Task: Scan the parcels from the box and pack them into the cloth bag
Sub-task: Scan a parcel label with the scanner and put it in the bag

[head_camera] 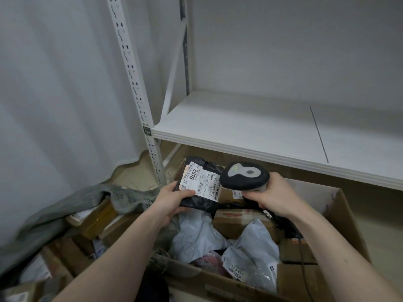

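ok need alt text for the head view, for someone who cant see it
A person's left hand holds a black parcel, label up, while the right hand aims a handheld scanner at it. Below is an open cardboard box of parcels, with a grey cloth bag to the left and a white shelf behind.

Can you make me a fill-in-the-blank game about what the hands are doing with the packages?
1. The left hand holds a parcel wrapped in ____ plastic.
2. The right hand grips a handheld ____.
3. The big number printed on the held parcel's label is ____.
4. The other parcels below lie in a brown ____ box.

Missing words: black; scanner; 2016; cardboard
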